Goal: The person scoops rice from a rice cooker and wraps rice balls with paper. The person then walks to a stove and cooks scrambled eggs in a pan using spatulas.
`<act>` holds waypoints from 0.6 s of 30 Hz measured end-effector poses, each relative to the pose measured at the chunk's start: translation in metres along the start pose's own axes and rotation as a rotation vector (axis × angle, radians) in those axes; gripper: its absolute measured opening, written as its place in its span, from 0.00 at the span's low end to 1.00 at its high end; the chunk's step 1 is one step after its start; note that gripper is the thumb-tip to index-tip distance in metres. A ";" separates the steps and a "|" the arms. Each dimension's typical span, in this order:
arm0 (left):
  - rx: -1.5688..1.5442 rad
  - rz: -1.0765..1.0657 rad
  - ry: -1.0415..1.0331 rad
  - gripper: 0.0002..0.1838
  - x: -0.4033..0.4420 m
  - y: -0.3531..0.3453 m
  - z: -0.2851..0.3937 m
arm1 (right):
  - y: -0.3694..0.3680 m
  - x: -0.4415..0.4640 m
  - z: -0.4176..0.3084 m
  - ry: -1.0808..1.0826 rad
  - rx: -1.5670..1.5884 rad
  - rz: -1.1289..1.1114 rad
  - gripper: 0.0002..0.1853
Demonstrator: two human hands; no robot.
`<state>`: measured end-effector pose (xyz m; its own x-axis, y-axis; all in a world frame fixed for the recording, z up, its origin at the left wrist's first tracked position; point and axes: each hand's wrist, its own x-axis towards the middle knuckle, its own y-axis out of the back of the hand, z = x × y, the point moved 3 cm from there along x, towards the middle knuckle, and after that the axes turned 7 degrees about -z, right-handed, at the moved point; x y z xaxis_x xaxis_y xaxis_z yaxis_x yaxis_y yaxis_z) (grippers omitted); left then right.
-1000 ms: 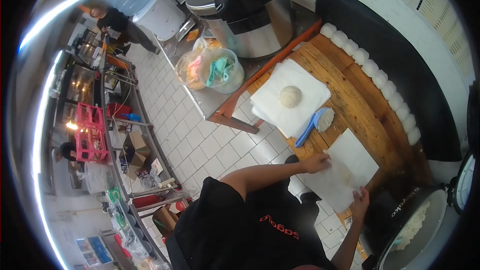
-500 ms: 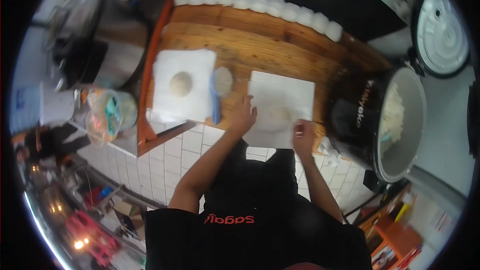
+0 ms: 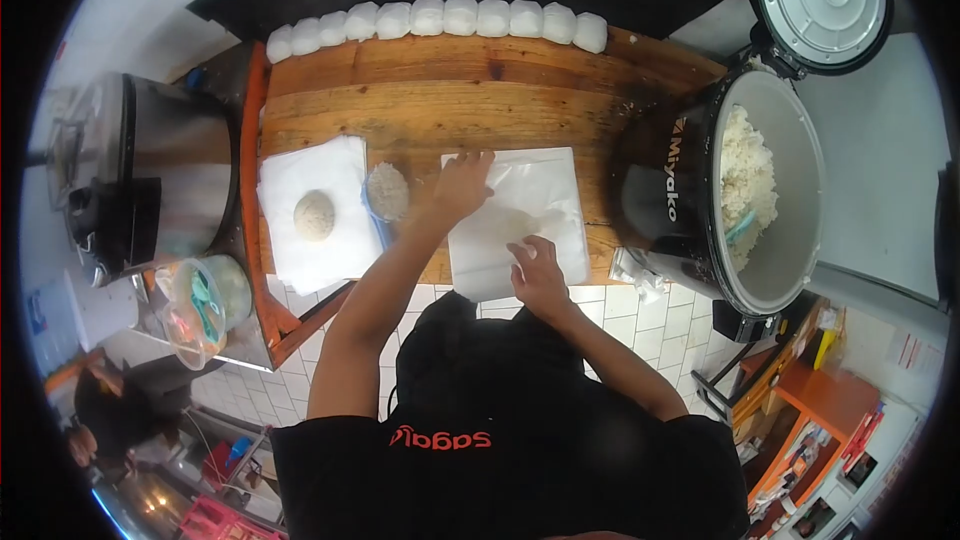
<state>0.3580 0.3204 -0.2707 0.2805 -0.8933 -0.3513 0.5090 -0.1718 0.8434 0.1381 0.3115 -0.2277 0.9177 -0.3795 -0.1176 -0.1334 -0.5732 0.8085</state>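
A white paper sheet (image 3: pixel 550 175) is lying on the wooden counter (image 3: pixel 400 100). The left hand (image 3: pixel 463 185) is touching its far-left part, fingers slightly apart; the right hand (image 3: pixel 539 278) is bending parted fingers over its middle. Leftward, a rice-filled blue scoop (image 3: pixel 387 192) is lying beside stacked paper (image 3: pixel 335 162); rightward, a Miyako rice cooker (image 3: pixel 655 190) is standing open.

You wear a black cloth shirt (image 3: pixel 520 485) with red lettering (image 3: pixel 441 438). At the centre of the frame, your flat paper sheet (image 3: pixel 545 175) is plain white; your wooden worktop (image 3: pixel 400 105) is honey-brown, streaked with darker grain. At right, your round, glossy black cooker (image 3: pixel 645 200) has a pale grey interior (image 3: pixel 795 210).
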 end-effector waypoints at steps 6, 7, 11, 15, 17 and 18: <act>0.164 0.183 -0.101 0.16 -0.015 -0.006 -0.004 | -0.008 -0.002 0.012 -0.005 0.038 -0.001 0.19; 0.165 0.211 -0.113 0.14 -0.015 -0.006 -0.006 | -0.009 -0.002 0.015 0.002 0.039 -0.007 0.19; 0.223 0.273 -0.219 0.11 -0.016 -0.011 -0.011 | 0.001 0.009 0.021 -0.047 0.075 -0.151 0.19; 0.252 0.361 -0.291 0.05 -0.022 -0.005 -0.009 | 0.027 0.025 0.015 0.027 0.058 -0.197 0.20; 0.231 0.346 -0.331 0.05 -0.026 -0.004 -0.008 | 0.026 0.030 0.025 -0.030 0.114 -0.195 0.22; 0.218 0.346 -0.341 0.05 -0.027 -0.004 -0.008 | 0.029 0.033 0.024 -0.036 0.078 -0.223 0.25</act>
<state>0.3545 0.3490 -0.2681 0.1031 -0.9911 0.0838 0.2424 0.1068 0.9643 0.1555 0.2642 -0.2219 0.9139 -0.2618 -0.3103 0.0415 -0.7000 0.7130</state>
